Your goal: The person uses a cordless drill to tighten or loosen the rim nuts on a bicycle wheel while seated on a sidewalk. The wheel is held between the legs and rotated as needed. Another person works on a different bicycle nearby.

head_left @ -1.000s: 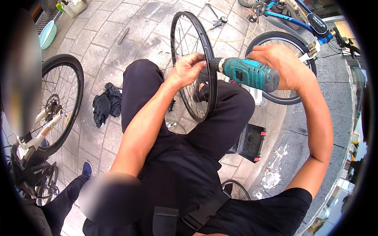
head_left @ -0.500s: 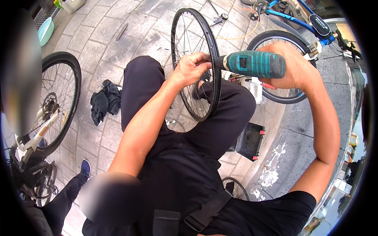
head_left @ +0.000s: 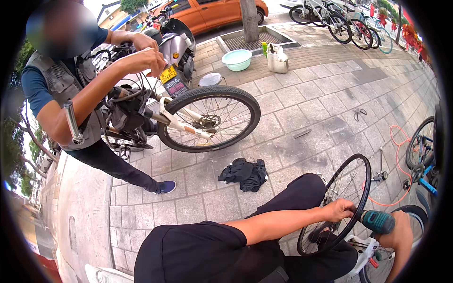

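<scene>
- Standing at ten o'clock from the middle of the view, a person in a grey vest (head_left: 71, 89) has both hands (head_left: 152, 61) raised over a white bicycle (head_left: 177, 121); those fingers are curled, on what I cannot tell.
- At eleven o'clock, near the middle, is that bicycle's front wheel (head_left: 210, 121).
- A pale green basin (head_left: 237, 60) sits at twelve.
- A crumpled black cloth (head_left: 244, 174) lies on the paving (head_left: 198, 203) at five.
- At four o'clock, the wearer's left hand (head_left: 339, 210) has its fingers pinched at the rim of a black tyreless wheel (head_left: 364, 198), which stands tilted between the wearer's legs.
- Just beyond, also at four, a teal-and-black drill (head_left: 378, 221) points its nose toward nine o'clock, at the rim; whether it touches is unclear.
- The right hand (head_left: 398, 231) is gripping the drill, most fingers hidden.
- A blue bicycle (head_left: 428, 186) stands at three, near the edge.
</scene>
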`<control>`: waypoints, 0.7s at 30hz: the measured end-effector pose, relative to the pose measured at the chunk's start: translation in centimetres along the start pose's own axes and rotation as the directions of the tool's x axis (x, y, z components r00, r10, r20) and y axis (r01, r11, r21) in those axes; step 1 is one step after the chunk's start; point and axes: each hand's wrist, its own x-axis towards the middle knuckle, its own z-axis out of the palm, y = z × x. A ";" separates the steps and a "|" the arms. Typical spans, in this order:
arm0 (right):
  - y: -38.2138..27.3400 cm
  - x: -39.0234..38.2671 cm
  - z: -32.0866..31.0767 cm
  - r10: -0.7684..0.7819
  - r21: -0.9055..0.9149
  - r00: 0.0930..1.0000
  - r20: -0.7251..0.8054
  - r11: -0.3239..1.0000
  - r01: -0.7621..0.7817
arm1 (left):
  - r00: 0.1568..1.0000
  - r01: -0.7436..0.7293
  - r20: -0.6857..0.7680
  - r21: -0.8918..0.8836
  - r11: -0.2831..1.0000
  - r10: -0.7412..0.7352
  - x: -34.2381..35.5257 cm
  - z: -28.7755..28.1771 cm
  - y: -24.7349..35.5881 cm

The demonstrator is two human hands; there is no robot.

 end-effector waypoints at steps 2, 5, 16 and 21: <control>-0.7 -0.4 -0.8 0.025 0.023 0.999 0.035 0.999 -0.026 | 0.998 -0.066 0.001 0.046 0.997 0.066 0.2 0.4 0.0; 0.6 -0.1 0.2 -0.062 -0.060 0.997 -0.053 0.996 0.059 | 0.996 -0.087 0.021 0.118 0.989 0.085 0.8 0.1 0.5; 1.6 0.3 0.3 -0.042 -0.193 0.999 0.028 0.980 0.046 | 0.998 -0.063 0.024 0.110 0.992 0.061 0.5 0.6 1.0; 2.2 0.1 0.3 -0.029 -0.140 0.999 0.025 0.990 0.032 | 0.995 -0.094 0.053 0.175 0.980 0.086 0.6 0.9 0.7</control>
